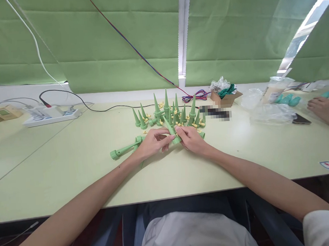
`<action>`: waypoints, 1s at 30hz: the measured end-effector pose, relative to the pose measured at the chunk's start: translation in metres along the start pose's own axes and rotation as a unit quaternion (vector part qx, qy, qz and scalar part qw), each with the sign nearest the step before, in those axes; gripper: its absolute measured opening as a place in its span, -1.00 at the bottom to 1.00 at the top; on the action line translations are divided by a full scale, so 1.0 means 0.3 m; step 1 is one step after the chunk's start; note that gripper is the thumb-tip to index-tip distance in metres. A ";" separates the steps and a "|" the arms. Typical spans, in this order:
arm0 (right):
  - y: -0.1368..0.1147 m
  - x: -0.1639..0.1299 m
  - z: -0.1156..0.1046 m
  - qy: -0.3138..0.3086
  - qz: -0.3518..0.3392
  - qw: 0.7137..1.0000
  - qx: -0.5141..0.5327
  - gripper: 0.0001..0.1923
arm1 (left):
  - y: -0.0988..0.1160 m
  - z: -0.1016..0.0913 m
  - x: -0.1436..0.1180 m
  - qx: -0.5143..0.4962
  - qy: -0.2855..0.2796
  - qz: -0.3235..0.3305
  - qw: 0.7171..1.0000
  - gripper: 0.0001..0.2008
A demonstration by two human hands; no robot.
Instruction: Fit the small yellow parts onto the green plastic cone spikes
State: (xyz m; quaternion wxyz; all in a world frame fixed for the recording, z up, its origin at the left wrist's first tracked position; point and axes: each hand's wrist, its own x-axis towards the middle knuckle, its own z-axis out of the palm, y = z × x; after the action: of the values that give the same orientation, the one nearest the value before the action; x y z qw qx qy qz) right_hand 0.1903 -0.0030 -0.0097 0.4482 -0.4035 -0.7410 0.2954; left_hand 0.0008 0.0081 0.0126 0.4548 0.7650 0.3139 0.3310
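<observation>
Between both hands I hold a green plastic watering spike [169,126], tilted, its tip pointing up and away to the left and its wide collar towards me. My left hand [154,143] grips it from the left with thumb and fingers. On its other side my right hand [192,139] pinches near the collar, where something small and yellow partly shows at the fingertips. Behind the hands several similar spikes [166,102] stand on their collars, with small yellow valves [194,125] on or among them. Beside my left wrist more spikes [124,150] lie on their sides, partly hidden by the arm.
A power strip [52,117] with cables lies at the left on the table [73,173]. At the back right are a cardboard box [226,98], a lidded cup [276,88], plastic bags [274,113] and a phone [301,119]. Another person's hand [322,107] is by teal pieces [289,99].
</observation>
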 end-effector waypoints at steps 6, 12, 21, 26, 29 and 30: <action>0.003 0.001 0.004 0.021 -0.005 1.000 -0.008 -0.45 | 0.014 0.018 -0.004 0.086 0.037 0.028 0.995 -0.71; 0.006 0.004 0.003 0.031 -0.007 0.999 -0.023 -0.46 | 0.005 0.027 -0.006 0.197 0.082 0.106 0.971 -0.68; 0.005 0.012 0.011 0.062 -0.006 0.996 -0.057 -0.42 | -0.003 0.031 -0.006 0.223 0.110 0.137 0.959 -0.74; 0.001 0.009 0.021 0.079 0.008 0.997 -0.016 -0.42 | -0.002 0.039 -0.004 0.156 0.114 0.084 0.978 -0.71; -0.006 0.006 0.022 0.066 0.012 0.998 -0.004 -0.44 | 0.006 0.043 -0.002 0.115 0.127 0.050 0.984 -0.70; -0.008 0.005 0.021 0.060 0.011 0.998 -0.005 -0.45 | 0.008 0.044 -0.001 0.101 0.132 0.036 0.985 -0.70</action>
State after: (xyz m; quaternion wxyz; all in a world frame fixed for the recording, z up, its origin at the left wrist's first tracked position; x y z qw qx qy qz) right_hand 0.1834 -0.0034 -0.0099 0.4870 -0.4306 -0.7097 0.2716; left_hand 0.0116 0.0006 0.0098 0.3175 0.7672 0.3757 0.4116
